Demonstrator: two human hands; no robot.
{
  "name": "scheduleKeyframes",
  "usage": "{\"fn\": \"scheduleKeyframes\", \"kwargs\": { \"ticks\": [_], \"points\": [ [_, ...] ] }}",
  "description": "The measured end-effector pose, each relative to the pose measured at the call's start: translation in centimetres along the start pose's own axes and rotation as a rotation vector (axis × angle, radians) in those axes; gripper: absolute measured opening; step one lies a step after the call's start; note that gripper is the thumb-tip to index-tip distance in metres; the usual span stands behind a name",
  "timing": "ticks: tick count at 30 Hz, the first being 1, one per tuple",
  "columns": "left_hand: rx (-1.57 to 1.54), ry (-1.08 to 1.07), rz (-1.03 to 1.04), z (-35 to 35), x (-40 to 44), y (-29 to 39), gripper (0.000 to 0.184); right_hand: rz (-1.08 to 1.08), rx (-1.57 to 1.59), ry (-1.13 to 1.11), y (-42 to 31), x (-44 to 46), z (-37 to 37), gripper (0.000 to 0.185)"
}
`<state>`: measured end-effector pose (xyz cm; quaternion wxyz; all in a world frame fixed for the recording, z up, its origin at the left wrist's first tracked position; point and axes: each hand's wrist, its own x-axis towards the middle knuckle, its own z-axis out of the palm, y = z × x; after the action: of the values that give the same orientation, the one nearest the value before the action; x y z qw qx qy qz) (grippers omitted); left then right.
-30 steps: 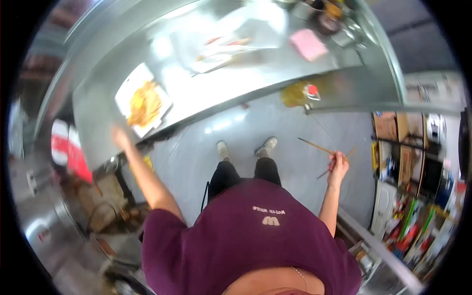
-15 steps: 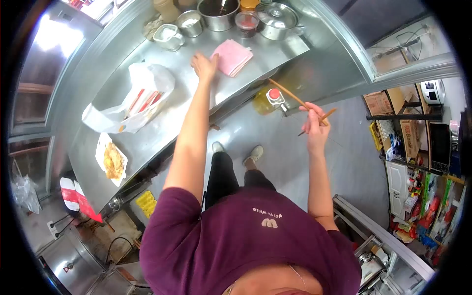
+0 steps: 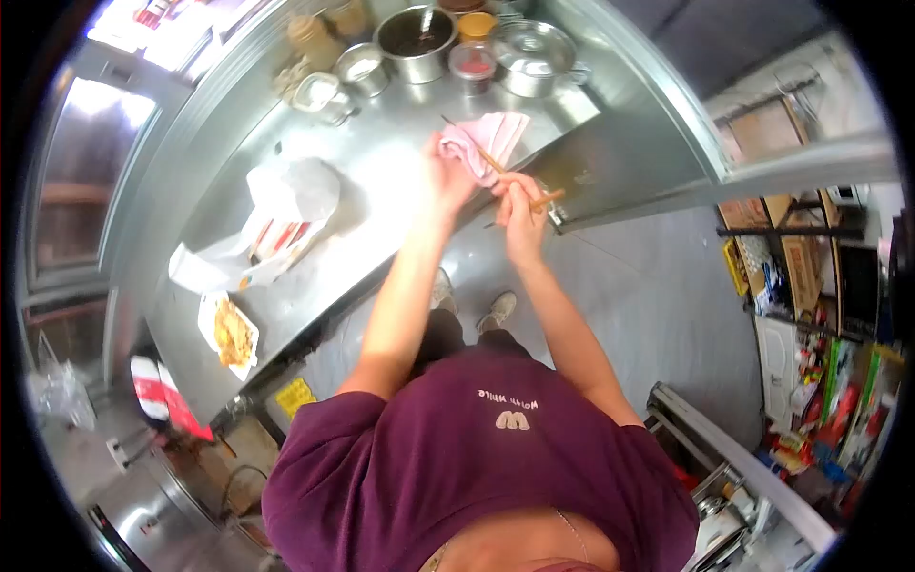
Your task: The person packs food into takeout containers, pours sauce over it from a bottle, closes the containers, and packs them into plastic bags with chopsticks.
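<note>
My left hand [image 3: 452, 183] is closed on a pink cloth [image 3: 505, 133] lifted over the counter's front edge. The cloth is bunched on its left side and hangs in folds on its right. My right hand [image 3: 521, 208] grips a pair of wooden chopsticks [image 3: 547, 200]. One chopstick reaches up and left into the cloth, its dark tip showing beyond the folds. The other one's tip points down and left under my right hand. Both hands are close together, and blur hides how some fingers lie.
Along the steel counter's [image 3: 381, 143] back stand a pot of dark sauce [image 3: 419, 69], a lidded pot [image 3: 532, 84], a red-filled tub [image 3: 473, 69] and small containers. To the left lie a white plastic bag [image 3: 303, 195] and a food tray [image 3: 250, 358]. Shelves [image 3: 796, 229] stand right.
My left hand has picked the pink cloth up off the counter. My right hand has come left and up with the chopsticks, bringing one into the cloth.
</note>
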<state>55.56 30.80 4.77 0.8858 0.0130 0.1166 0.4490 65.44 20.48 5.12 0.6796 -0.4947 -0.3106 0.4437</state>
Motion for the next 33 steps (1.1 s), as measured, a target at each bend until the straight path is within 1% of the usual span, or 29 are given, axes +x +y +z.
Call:
{"fn": "scheduleKeyframes", "kwargs": {
  "ticks": [1,3,5,7,8,9,10,11,12,13,15,17,19,20,22,23,24,25,26,27,28,29,31,32,33],
  "points": [
    [-0.022,0.185,0.094,1.5,0.2,-0.9,0.038,-0.151,-0.151,-0.033,0.9,-0.3,0.2,0.016],
    [0.004,-0.198,0.123,-6.1,2.7,-0.1,0.035,-0.457,-0.429,-0.131,2.5,-1.5,0.2,0.011],
    [-0.132,0.173,0.119,-4.6,2.5,-0.5,0.033,-0.383,-0.539,-0.177,1.5,-2.5,-0.6,0.009],
    [-0.136,0.32,0.226,-2.3,2.6,0.1,0.034,-0.469,-0.559,-0.206,-1.4,-3.3,-1.2,0.01],
    [-0.137,0.386,0.262,-1.8,3.0,0.6,0.035,-0.45,-0.579,-0.227,-2.3,-4.2,-2.6,0.01],
    [-0.038,0.344,0.257,-2.0,3.0,1.9,0.035,-0.438,-0.6,-0.242,-3.5,-5.0,-4.1,0.01],
    [0.056,0.305,0.253,-2.8,2.6,4.0,0.035,-0.487,-0.577,-0.179,-4.6,-5.2,-5.6,0.009],
    [0.152,0.271,0.246,-3.3,1.9,5.1,0.035,-0.53,-0.553,-0.113,-5.7,-5.2,-6.4,0.012],
    [0.224,0.365,0.171,-2.3,1.0,5.2,0.036,-0.582,-0.323,-0.043,-8.0,-4.1,-5.2,0.013],
    [0.248,0.346,0.121,-0.5,-0.4,4.1,0.035,-0.625,-0.092,0.035,-10.1,-2.7,-3.7,0.015],
    [0.29,0.305,0.023,2.8,-3.1,-0.1,0.032,-0.63,-0.065,0.228,-10.0,-0.5,-1.4,0.014],
    [0.412,0.274,-0.155,1.9,-3.3,-3.9,0.032,-0.68,-0.108,0.078,-8.1,0.9,0.6,0.013],
    [0.198,0.208,-0.182,3.7,-3.4,-7.3,0.035,-0.549,-0.026,-0.047,-5.7,0.4,2.3,0.013],
    [0.165,0.212,-0.192,3.6,-3.5,-7.0,0.035,-0.415,0.081,-0.054,-4.0,0.1,1.6,0.014],
    [0.091,0.216,-0.214,3.3,-3.7,-6.5,0.037,-0.317,0.077,-0.046,-3.4,-1.9,1.0,0.014],
    [0.011,0.224,-0.195,3.3,-4.2,-7.1,0.037,-0.266,0.072,-0.034,-3.4,-2.9,0.5,0.014],
    [-0.071,0.227,-0.18,4.0,-5.0,-7.8,0.037,-0.258,0.062,0.032,-3.5,-3.4,0.2,0.013],
    [-0.149,0.227,-0.168,4.4,-5.3,-8.4,0.037,-0.263,0.146,0.069,-3.9,-3.6,-0.3,0.014],
    [-0.07,0.255,-0.085,3.8,-4.9,-9.1,0.034,-0.269,0.23,0.106,-4.6,-3.8,-0.9,0.014],
    [-0.064,0.178,-0.033,1.9,-4.0,-8.9,0.034,-0.272,0.311,0.145,-5.5,-4.0,-1.8,0.015],
    [-0.061,0.097,0.015,-0.8,-2.1,-7.6,0.034,-0.377,0.379,0.033,-6.6,-4.1,-3.0,0.018],
    [-0.059,0.017,0.061,-2.7,-0.2,-6.5,0.034,-0.41,0.34,0.013,-8.0,-4.3,-3.9,0.02],
    [0.122,0.192,0.111,-4.4,1.8,-3.3,0.035,-0.476,0.273,-0.021,-10.3,-4.5,-4.9,0.023],
    [0.49,0.451,0.182,-6.3,2.4,-1.3,0.036,-0.319,0.228,0.025,-10.4,-4.3,-6.2,0.027],
    [0.856,0.704,0.252,-7.7,2.2,-0.3,0.038,-0.231,0.142,0.019,-10.4,-4.5,-7.2,0.029]
  ]
}}
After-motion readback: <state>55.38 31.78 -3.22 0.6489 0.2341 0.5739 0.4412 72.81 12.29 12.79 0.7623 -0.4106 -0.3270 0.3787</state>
